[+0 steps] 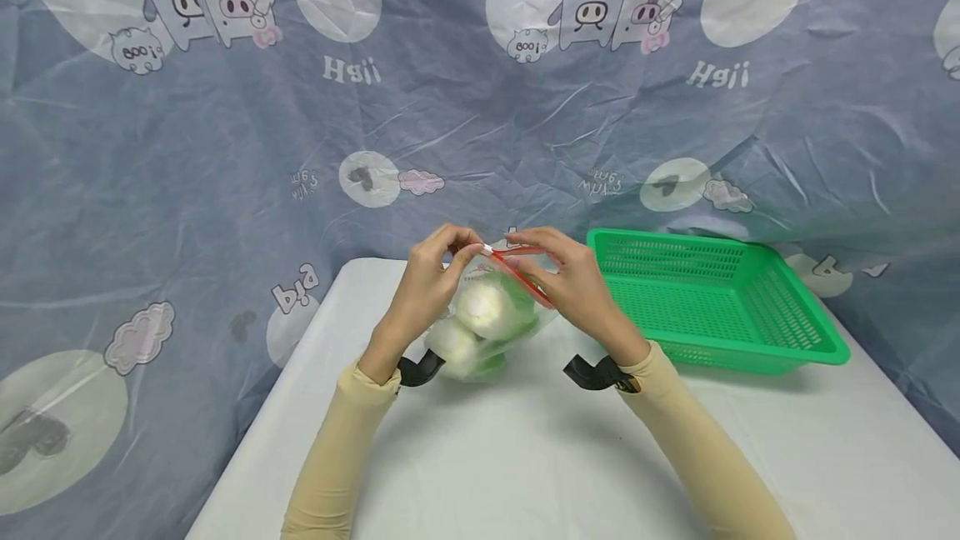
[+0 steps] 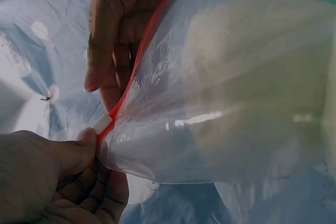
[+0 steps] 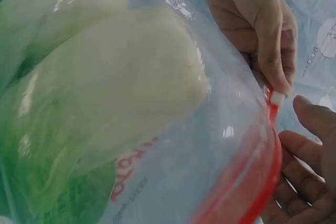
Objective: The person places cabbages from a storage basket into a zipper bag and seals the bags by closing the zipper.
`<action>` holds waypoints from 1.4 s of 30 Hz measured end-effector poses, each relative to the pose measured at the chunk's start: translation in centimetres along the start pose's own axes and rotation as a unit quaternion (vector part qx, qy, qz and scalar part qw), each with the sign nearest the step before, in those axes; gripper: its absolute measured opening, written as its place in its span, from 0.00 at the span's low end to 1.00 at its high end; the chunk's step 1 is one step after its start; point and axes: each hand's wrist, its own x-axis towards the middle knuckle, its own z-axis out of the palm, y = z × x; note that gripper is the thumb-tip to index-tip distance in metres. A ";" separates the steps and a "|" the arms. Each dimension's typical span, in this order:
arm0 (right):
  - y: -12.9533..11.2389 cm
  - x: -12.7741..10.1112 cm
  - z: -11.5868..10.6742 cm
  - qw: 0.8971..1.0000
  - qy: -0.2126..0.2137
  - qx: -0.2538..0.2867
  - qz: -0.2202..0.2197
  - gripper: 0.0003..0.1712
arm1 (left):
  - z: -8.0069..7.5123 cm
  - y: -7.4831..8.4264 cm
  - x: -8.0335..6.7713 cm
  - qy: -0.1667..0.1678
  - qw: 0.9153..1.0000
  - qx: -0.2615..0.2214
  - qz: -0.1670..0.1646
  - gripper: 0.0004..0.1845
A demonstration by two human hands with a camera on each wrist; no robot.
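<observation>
A clear zip bag (image 1: 487, 319) with a red zip strip (image 1: 525, 273) stands on the white table (image 1: 525, 457) and holds pale green cabbages (image 3: 105, 103). My left hand (image 1: 461, 244) pinches the white tab (image 1: 487, 249) at the strip's end between thumb and fingers. That tab (image 2: 102, 124) shows at my left thumb in the left wrist view. My right hand (image 1: 536, 261) holds the red strip just to the right, its fingers (image 3: 310, 166) curled beside the bag's red edge (image 3: 252, 182). Both hands are at the top of the bag.
A green plastic basket (image 1: 712, 298) sits on the table to the right of the bag, and nothing shows inside it. A blue cloth with cartoon prints (image 1: 225, 148) hangs behind and drapes around the table. The table's front half lies under my forearms.
</observation>
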 end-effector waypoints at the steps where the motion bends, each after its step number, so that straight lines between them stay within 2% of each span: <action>1: -0.1 0.2 0.3 1.000 -0.001 0.006 -0.014 0.17 | 0.1 0.1 0.0 -0.005 1.000 -0.001 0.000 0.06; 7: -0.2 0.6 1.4 0.999 0.010 0.017 -0.051 0.11 | 0.7 0.4 -0.3 -0.032 0.999 0.004 0.003 0.06; 15: -0.5 0.6 1.4 0.998 -0.034 -0.019 -0.056 0.06 | 0.4 0.7 -0.3 -0.033 0.999 -0.013 -0.026 0.06; 19: -0.3 0.7 1.3 0.996 -0.056 -0.030 -0.055 0.05 | -0.3 0.3 -0.1 -0.017 0.999 -0.012 -0.036 0.07; 23: 1.3 0.2 0.9 0.996 -0.063 -0.044 -0.051 0.05 | -1.7 -0.8 0.2 0.027 0.999 -0.011 -0.042 0.08; 28: 3.9 -1.3 -0.3 0.994 -0.087 -0.063 -0.011 0.05 | -3.6 -3.1 0.5 0.067 0.995 -0.029 -0.064 0.09; 33: 5.9 -2.7 -1.6 0.988 -0.117 -0.095 0.043 0.04 | -5.0 -4.8 0.7 0.101 0.990 -0.050 -0.085 0.09; 40: 7.3 -3.8 -2.8 0.976 -0.148 -0.120 0.106 0.08 | -6.1 -2.5 0.8 0.113 0.987 -0.045 -0.109 0.10; 42: 7.4 -3.7 -2.9 0.973 -0.148 -0.126 0.126 0.08 | -6.1 -2.7 0.8 0.121 0.985 -0.038 -0.113 0.10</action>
